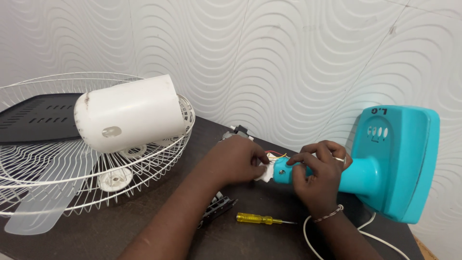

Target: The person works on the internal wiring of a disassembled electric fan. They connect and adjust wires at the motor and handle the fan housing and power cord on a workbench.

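Hands at work on the neck of a teal fan base, lying on its side at the right of the dark table.
Right hand wraps the teal neck, thumb and fingers closed round it; left hand pinches the white fitting at its open end, beside red and yellow wires. Advisable: hold the neck steady, ease the fitting straight, keep the wires unpinched. Both wrists sit low, forearms angled in from below. Yellow-handled screwdriver lies near; white motor housing rests on the wire fan guard, well apart.
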